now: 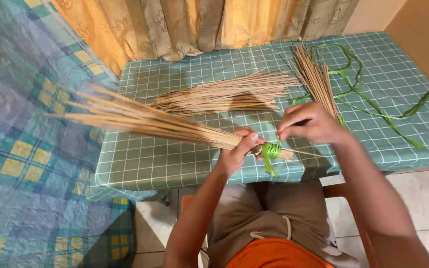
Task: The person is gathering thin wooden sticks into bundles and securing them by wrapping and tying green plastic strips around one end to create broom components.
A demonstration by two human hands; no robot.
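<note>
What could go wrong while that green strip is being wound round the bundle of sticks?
The green strip sits near the bundle of sticks's very end, so it might slip off. If the left hand loosens, the fanned sticks could scatter. The right hand pulling hard might snap the strip.

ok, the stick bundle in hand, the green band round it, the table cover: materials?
Stick bundle: thin, stiff, tan stalks, matte; looks like dried plant ribs or straw. Green band: flat, glossy strip, wound in loops; plastic ribbon or fresh leaf, can't tell which. Table cover: teal grid print with a slight sheen, probably vinyl or oilcloth.
</note>
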